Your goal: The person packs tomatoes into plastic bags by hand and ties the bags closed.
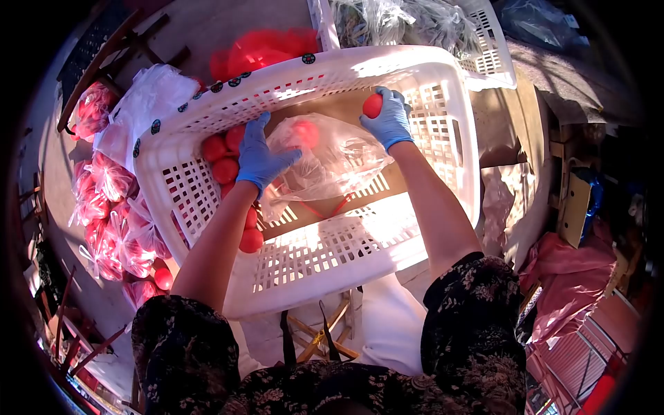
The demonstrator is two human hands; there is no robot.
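Note:
My right hand (391,122), in a blue glove, grips a round red ball (373,106) near the far right part of a white slatted plastic basket (311,294). Also gloved in blue, my left hand (261,158) has its thumb and fingers spread at the left edge of a clear plastic bag (332,162). One red ball (304,133) shows through that bag, which lies crumpled in the basket. Several loose red balls (225,170) sit along the basket's left side, partly hidden by my left hand and forearm.
Several clear bags of red balls (111,228) lie on the floor to the left. Red netting (263,52) is behind the basket. At the back stands another white crate (494,62) with clear plastic in it. A reddish cloth (574,283) hangs at the right.

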